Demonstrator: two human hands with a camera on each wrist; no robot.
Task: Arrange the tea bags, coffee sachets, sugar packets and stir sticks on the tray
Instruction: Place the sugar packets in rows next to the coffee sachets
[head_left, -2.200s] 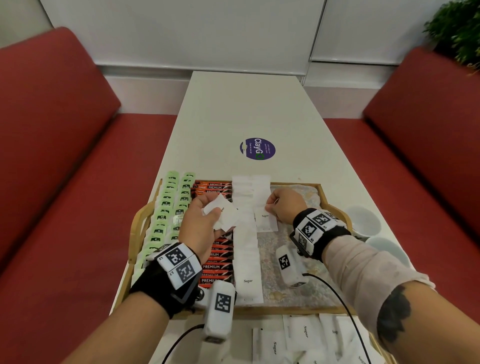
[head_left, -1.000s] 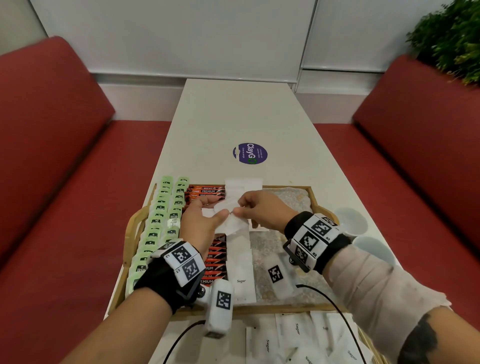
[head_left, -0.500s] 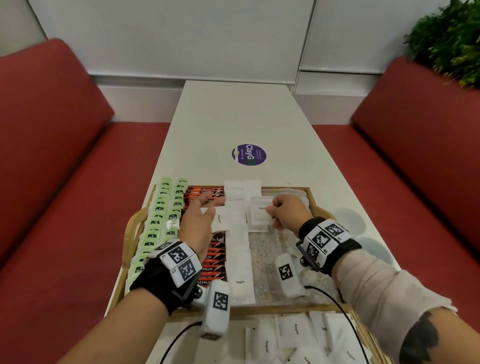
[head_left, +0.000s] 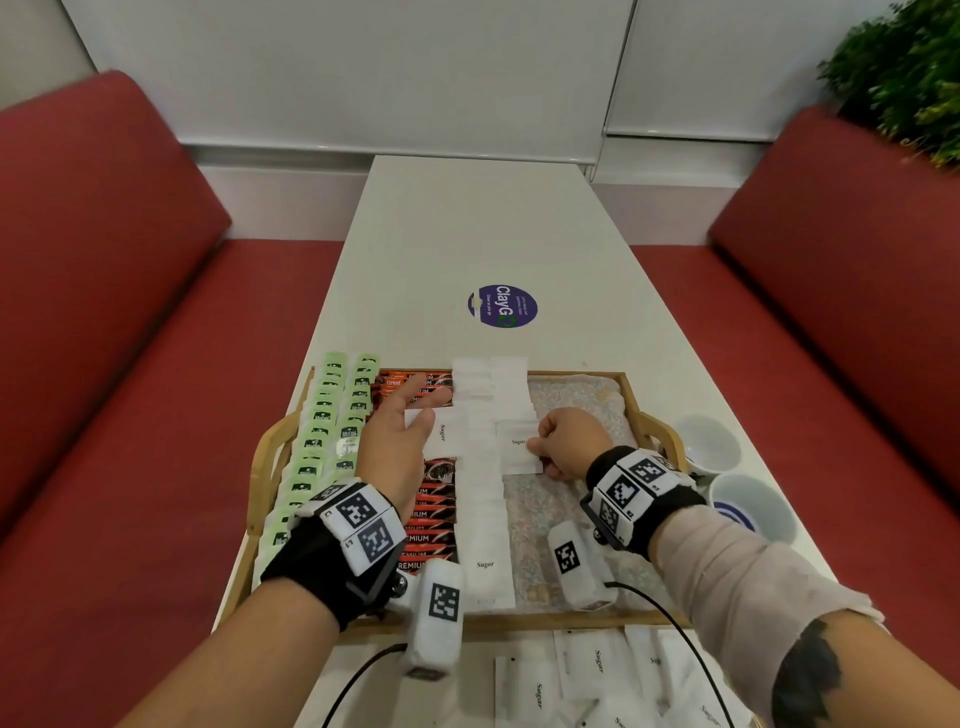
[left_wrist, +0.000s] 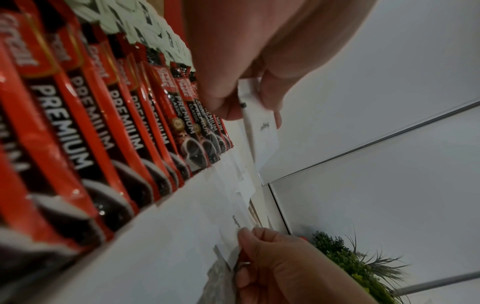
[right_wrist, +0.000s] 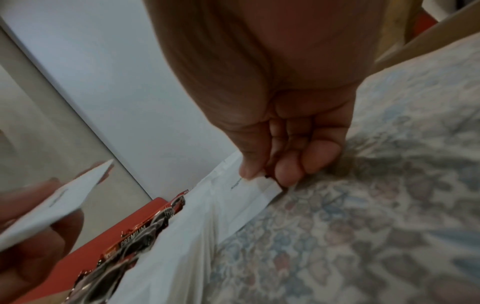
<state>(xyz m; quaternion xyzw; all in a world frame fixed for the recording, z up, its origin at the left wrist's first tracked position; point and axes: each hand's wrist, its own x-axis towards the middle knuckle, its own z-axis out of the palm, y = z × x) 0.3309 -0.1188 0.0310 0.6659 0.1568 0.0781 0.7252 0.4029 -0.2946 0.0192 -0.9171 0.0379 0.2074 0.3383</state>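
Observation:
A wooden tray (head_left: 647, 415) with a floral liner holds two columns of green tea bags (head_left: 322, 431), a column of red coffee sachets (head_left: 428, 525) and a long column of white sugar packets (head_left: 485, 519). My left hand (head_left: 421, 415) hovers over the coffee sachets and pinches a sugar packet (head_left: 442, 439) between thumb and fingers (left_wrist: 270, 90). My right hand (head_left: 537, 449) pinches the near edge of another sugar packet (head_left: 517, 444), which lies flat at the near end of a shorter second white column. Its fingertips (right_wrist: 285, 174) press that edge onto the liner. No stir sticks show.
Loose sugar packets (head_left: 597, 675) lie on the white table in front of the tray. Two white cups (head_left: 706, 441) (head_left: 753, 506) stand right of the tray. A purple sticker (head_left: 502, 306) marks the table beyond. Red benches flank the table; a plant (head_left: 904, 67) is at the far right.
My right hand took a sugar packet from my left hand, carried it right and lowered it onto the tray's second white column. My left hand kept a packet and stayed in place.

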